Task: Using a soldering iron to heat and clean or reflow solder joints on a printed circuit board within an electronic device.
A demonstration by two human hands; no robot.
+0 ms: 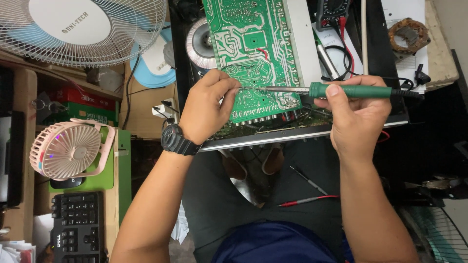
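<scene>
A green circuit board (pixel 253 44) stands tilted up out of a black metal chassis (pixel 273 139), its solder side facing me. My right hand (pixel 358 114) grips a green-handled soldering iron (pixel 356 91), held level with its metal tip reaching left to the board near my left fingers. My left hand (pixel 207 109), with a black watch on the wrist, pinches something thin against the board's lower left edge; what it pinches is too small to tell.
A round toroidal transformer (pixel 200 44) sits left of the board. A multimeter (pixel 332 12) with red and black leads lies at the back. A pink small fan (pixel 68 148), a white big fan (pixel 80 29) and a black keyboard (pixel 78 226) stand left. A red probe (pixel 307 200) lies on my lap.
</scene>
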